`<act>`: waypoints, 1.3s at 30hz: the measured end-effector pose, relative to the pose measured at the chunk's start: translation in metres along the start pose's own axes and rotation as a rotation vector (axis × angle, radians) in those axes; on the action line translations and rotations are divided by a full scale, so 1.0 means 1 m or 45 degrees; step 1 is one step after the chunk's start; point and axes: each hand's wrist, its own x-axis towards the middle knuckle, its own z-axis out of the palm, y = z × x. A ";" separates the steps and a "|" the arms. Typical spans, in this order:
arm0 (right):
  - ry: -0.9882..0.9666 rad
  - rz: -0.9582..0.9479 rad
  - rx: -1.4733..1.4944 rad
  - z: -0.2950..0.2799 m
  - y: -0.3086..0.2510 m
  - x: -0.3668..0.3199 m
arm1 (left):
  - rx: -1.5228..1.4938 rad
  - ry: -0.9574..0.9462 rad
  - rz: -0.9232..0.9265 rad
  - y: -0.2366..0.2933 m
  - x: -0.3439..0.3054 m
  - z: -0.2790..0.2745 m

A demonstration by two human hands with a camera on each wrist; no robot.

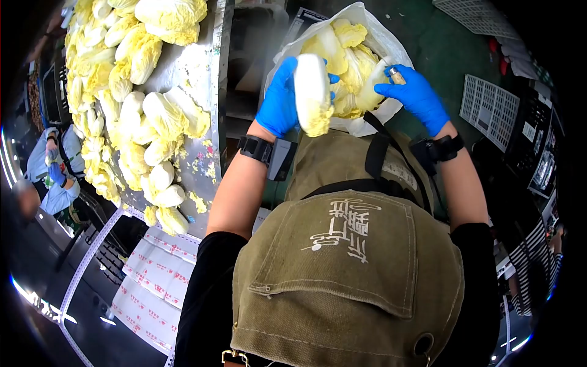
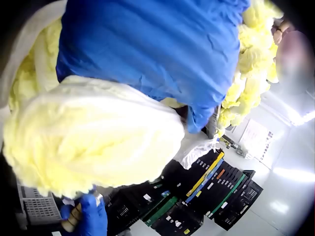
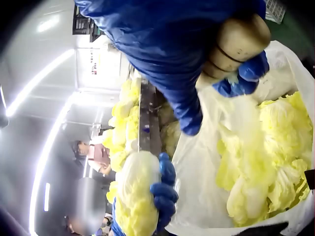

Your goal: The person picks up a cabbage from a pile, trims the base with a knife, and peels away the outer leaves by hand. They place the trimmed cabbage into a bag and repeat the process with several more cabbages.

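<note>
My blue-gloved left hand (image 1: 280, 101) grips a trimmed napa cabbage (image 1: 313, 92), white at its base and yellow at its leafy end, and holds it beside the bag mouth. In the left wrist view the cabbage (image 2: 93, 137) lies under the glove. My right hand (image 1: 419, 98), also gloved in blue, holds a tool by its wooden handle (image 3: 241, 44); the working end is hidden. That hand is over the right rim of a white plastic bag (image 1: 391, 46), apart from the cabbage. Loose yellow cabbage leaves (image 1: 351, 67) fill the bag.
On my left a metal table (image 1: 202, 79) bears a heap of napa cabbages (image 1: 137, 116) and leaf scraps. White printed boxes (image 1: 153, 275) are stacked below it. A grey plastic crate (image 1: 489, 110) stands at the right. Another person (image 1: 58, 165) is at the far left.
</note>
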 end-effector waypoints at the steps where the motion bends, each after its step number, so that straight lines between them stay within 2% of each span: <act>1: 0.034 0.064 0.098 0.001 -0.004 -0.001 | -0.005 0.071 0.070 -0.005 0.002 0.007; 3: 0.103 0.189 0.293 0.008 -0.024 -0.009 | -0.014 0.209 0.209 -0.015 0.005 0.021; 4: 0.110 0.200 0.540 0.013 -0.034 -0.013 | -0.055 0.212 0.227 -0.018 0.005 0.025; 7: -0.074 0.010 0.796 0.025 -0.076 -0.028 | 0.288 0.297 0.413 -0.027 0.010 0.043; 8: -0.012 -0.147 0.617 0.038 -0.061 -0.025 | 0.242 0.276 0.450 -0.028 0.014 0.049; 11: 0.100 -0.214 0.214 0.045 -0.065 -0.023 | 0.238 0.313 0.457 -0.033 0.023 0.054; 12: 0.124 -0.156 0.150 0.046 -0.060 -0.019 | 0.184 0.236 0.467 -0.034 0.026 0.055; 15: 0.100 -0.162 0.306 0.043 -0.052 -0.017 | 0.400 0.240 0.456 -0.032 0.020 0.057; 18: 0.017 -0.140 0.310 0.041 -0.045 -0.018 | 0.538 0.268 0.410 -0.033 0.017 0.050; 21: -0.074 -0.075 0.393 0.040 -0.051 -0.020 | 0.545 0.271 0.421 -0.037 0.016 0.048; 24: -0.177 -0.008 0.787 0.038 -0.050 -0.018 | 0.456 0.267 0.433 -0.046 0.017 0.047; 27: -0.166 0.044 0.921 0.036 -0.059 -0.023 | 0.224 0.221 0.375 -0.046 0.016 0.050; 30: -0.190 0.103 0.780 0.029 -0.063 -0.024 | 0.300 0.203 0.376 -0.047 0.016 0.049; 33: -0.195 0.264 0.847 0.024 -0.047 -0.018 | 0.384 0.194 0.370 -0.044 0.017 0.044; 36: -0.194 0.233 0.810 0.026 -0.045 -0.017 | 0.523 0.255 0.392 -0.044 0.016 0.048; 39: -0.156 0.077 0.801 0.032 -0.056 -0.022 | 0.408 0.250 0.431 -0.047 0.020 0.043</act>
